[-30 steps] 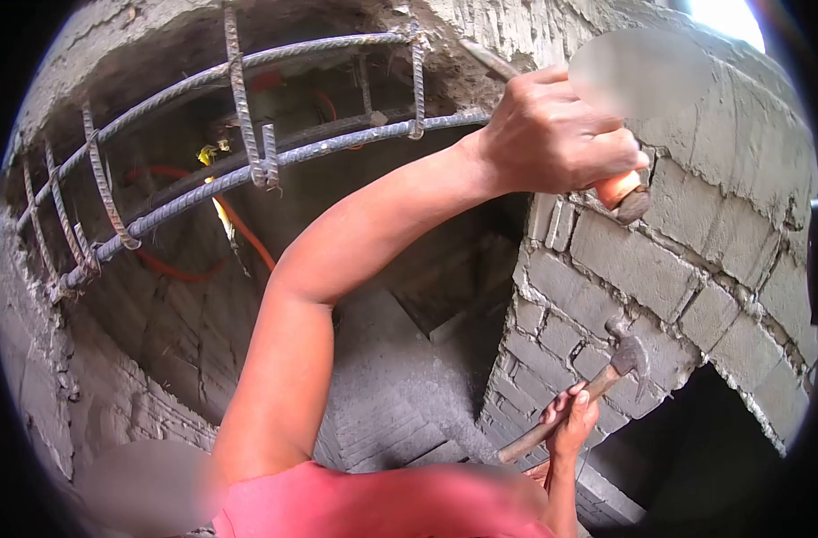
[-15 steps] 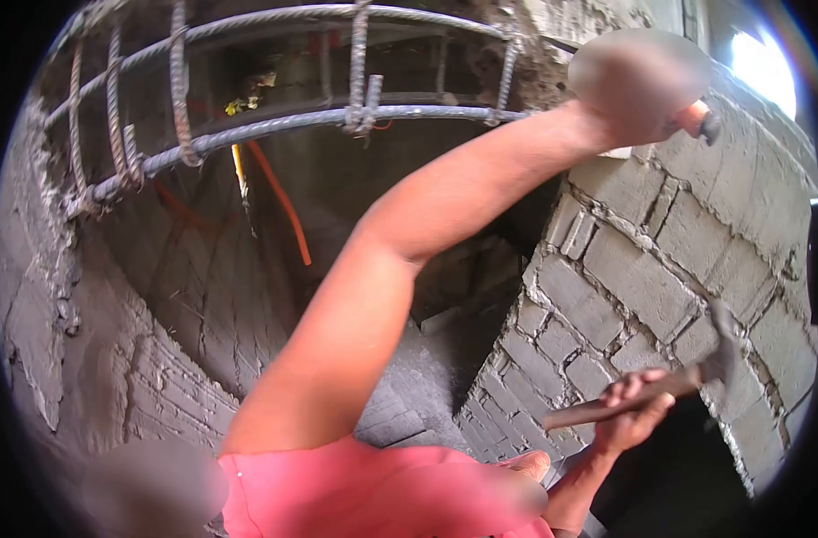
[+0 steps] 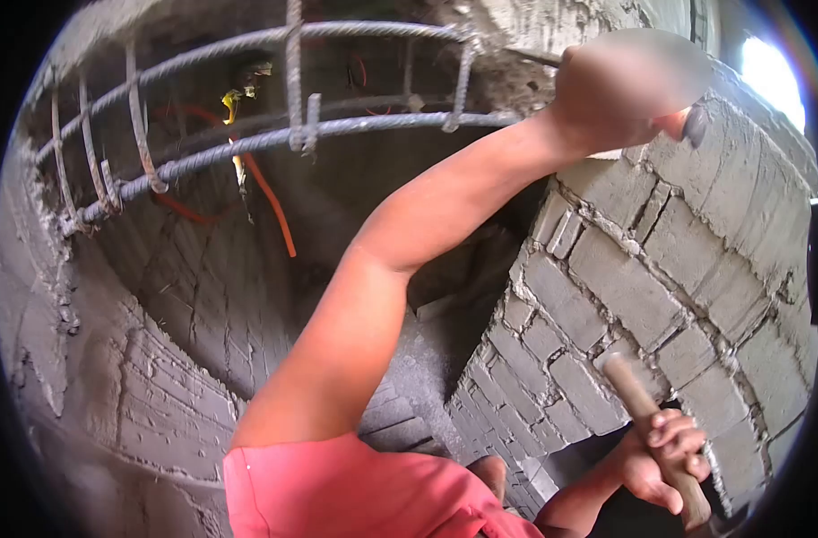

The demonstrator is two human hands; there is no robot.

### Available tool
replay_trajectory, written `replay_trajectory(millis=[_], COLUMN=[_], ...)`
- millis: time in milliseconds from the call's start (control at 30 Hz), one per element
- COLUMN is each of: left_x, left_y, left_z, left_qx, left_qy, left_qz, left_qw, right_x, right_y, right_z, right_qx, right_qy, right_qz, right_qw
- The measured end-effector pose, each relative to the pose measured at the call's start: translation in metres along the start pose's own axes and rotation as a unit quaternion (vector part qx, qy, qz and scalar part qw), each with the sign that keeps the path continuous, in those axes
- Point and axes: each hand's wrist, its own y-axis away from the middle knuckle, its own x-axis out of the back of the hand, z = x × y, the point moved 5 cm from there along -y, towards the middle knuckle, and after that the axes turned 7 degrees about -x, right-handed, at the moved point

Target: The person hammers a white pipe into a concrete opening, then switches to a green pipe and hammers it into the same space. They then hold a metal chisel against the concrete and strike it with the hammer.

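Observation:
My left hand (image 3: pixel 619 94), partly blurred, is closed at the top of the block wall. An orange object with a dark end (image 3: pixel 682 125) sticks out of its fist on the right; the rest is hidden. My left arm stretches across the view from a pink sleeve. At the lower right my right hand (image 3: pixel 664 457) is wrapped round the wooden handle of a hammer (image 3: pixel 637 390). The handle's free end points up and left, and its head is mostly out of view at the bottom edge.
Rebar (image 3: pixel 220 161) with stirrups crosses the upper left. An orange conduit (image 3: pixel 270 202) hangs behind it. The block wall (image 3: pixel 624 278) with rough mortar joints fills the right side. Rough plastered wall (image 3: pixel 158 386) stands at the left, with steps (image 3: pixel 395 421) low in the middle.
My right hand has moved down and slightly right, and the hammer has swung so its head is low instead of high. My left hand stays near the wall top; the view has shifted slightly.

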Motion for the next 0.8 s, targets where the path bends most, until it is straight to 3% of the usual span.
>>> replay_trajectory(millis=[33, 167, 200, 300, 367, 533, 633, 700, 800], left_x=[-0.004, -0.012, -0.01, 0.001, 0.002, -0.002, -0.007, -0.008, -0.009], left_y=[-0.002, -0.004, -0.005, -0.02, -0.021, -0.04, -0.061, -0.07, -0.066], left_z=[-0.002, -0.005, -0.002, 0.001, -0.003, 0.004, 0.018, 0.013, -0.014], left_qx=[-0.004, -0.018, -0.012, 0.006, 0.032, 0.049, 0.029, 0.02, 0.038], left_qy=[-0.016, 0.004, -0.003, 0.025, 0.03, 0.05, 0.064, 0.056, 0.067], left_qz=[-0.017, -0.107, -0.151, -0.161, -0.16, -0.171, -0.225, -0.212, -0.173], left_qw=[1.0, 0.994, 0.989, 0.987, 0.986, 0.983, 0.972, 0.975, 0.982], right_x=[-0.001, 0.01, 0.012, 0.011, 0.011, 0.003, 0.006, 0.006, -0.009], right_y=[-0.012, -0.043, -0.044, -0.037, -0.026, -0.025, -0.039, -0.053, -0.072], right_z=[0.008, 0.041, 0.05, 0.064, 0.058, 0.039, 0.035, 0.033, 0.017], right_qx=[-0.036, -0.237, -0.3, -0.457, -0.523, -0.552, -0.555, -0.487, -0.458], right_qy=[0.009, -0.033, -0.069, -0.117, -0.038, -0.014, -0.01, -0.014, -0.045], right_qz=[-0.033, -0.013, -0.009, 0.016, 0.043, 0.004, -0.006, -0.018, -0.004], right_qw=[0.999, 0.971, 0.952, 0.882, 0.85, 0.834, 0.832, 0.873, 0.888])
